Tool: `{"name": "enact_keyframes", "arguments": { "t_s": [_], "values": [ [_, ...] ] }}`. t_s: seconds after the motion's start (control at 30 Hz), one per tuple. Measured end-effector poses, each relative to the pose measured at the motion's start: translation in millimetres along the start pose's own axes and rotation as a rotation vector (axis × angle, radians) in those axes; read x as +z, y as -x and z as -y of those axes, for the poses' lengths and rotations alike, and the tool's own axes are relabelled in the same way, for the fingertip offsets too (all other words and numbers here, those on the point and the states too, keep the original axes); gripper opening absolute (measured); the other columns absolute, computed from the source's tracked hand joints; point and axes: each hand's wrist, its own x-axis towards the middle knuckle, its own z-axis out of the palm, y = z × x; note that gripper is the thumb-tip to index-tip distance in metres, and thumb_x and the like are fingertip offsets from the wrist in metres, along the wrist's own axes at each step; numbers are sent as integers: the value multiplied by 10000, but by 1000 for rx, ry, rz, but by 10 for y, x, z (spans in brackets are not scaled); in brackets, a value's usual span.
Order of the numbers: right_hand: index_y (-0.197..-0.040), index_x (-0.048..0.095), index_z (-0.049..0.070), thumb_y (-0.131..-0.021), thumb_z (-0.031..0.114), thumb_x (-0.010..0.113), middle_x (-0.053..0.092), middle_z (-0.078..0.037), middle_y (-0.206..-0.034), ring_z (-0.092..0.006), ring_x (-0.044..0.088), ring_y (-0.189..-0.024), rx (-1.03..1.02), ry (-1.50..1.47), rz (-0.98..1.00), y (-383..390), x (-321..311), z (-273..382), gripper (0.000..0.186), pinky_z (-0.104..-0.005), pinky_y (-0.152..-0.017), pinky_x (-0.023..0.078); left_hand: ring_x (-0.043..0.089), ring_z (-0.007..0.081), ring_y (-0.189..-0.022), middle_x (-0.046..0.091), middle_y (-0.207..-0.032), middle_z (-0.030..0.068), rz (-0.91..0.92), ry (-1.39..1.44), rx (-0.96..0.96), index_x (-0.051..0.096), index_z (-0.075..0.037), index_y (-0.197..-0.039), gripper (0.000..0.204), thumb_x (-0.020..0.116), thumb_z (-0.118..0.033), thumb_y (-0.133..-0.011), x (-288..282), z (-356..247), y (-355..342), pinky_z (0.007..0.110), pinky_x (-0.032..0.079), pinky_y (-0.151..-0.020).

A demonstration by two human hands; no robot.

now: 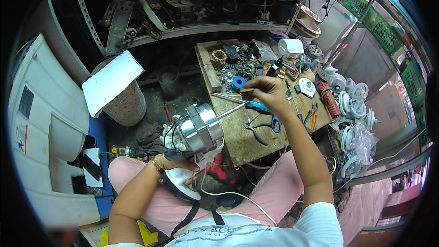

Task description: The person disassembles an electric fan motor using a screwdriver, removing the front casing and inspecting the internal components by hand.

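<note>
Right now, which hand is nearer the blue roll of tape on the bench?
Right. The right hand hovers just beside the blue tape roll, gripping a thin tool. The left hand is far below it, holding the fan motor.

Motor housing point(200, 128) glossy metal; workboard point(242, 137) rough wood.

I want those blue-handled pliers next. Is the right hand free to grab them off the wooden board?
Probably not right away: the right hand hovers close above the blue-handled pliers, with nothing lying between, but its fingers are shut on a thin tool.
</note>
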Motion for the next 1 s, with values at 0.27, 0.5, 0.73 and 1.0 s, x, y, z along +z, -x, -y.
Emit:
{"name": "enact_keyframes", "arguments": {
  "t_s": [0.27, 0.5, 0.73, 1.0],
  "values": [
    [-980, 650, -61, -772, -97, 500, 674, -85, -912, -141, 666, -832, -44, 10, 170, 261, 11, 174, 259, -263, -743, 553, 605, 162, -624, 589, -804, 75, 62, 165, -33, 504, -11, -1073, 334, 674, -201, -858, 11, 60, -10, 288, 508, -552],
    [-984, 653, -40, -823, 50, 678, 670, -94, -887, -146, 662, -706, 181, 53, 203, 276, -2, 267, 186, -276, -691, 563, 600, 180, -589, 576, -803, 97, -72, -13, 14, 369, 1, -1228, 525, 673, -204, -853, 21, 27, 26, 305, 507, -518],
    [-972, 626, -47, -828, 53, 686, 661, -93, -836, -177, 678, -709, 572, 36, 351, 158, -59, 577, 185, -282, -661, 578, 608, 175, -596, 576, -785, 98, 70, -50, 62, 417, 14, -1133, 410, 644, -217, -882, 10, 34, 8, 312, 519, -516],
    [-925, 649, -61, -798, 12, 701, 695, -115, -825, -167, 684, -724, 646, 254, 488, 112, 14, 776, 156, -265, -663, 570, 600, 177, -585, 569, -739, 92, 43, -94, 18, 500, 33, -998, 334, 631, -252, -884, 64, 20, -13, 310, 513, -536]
  ]
}}
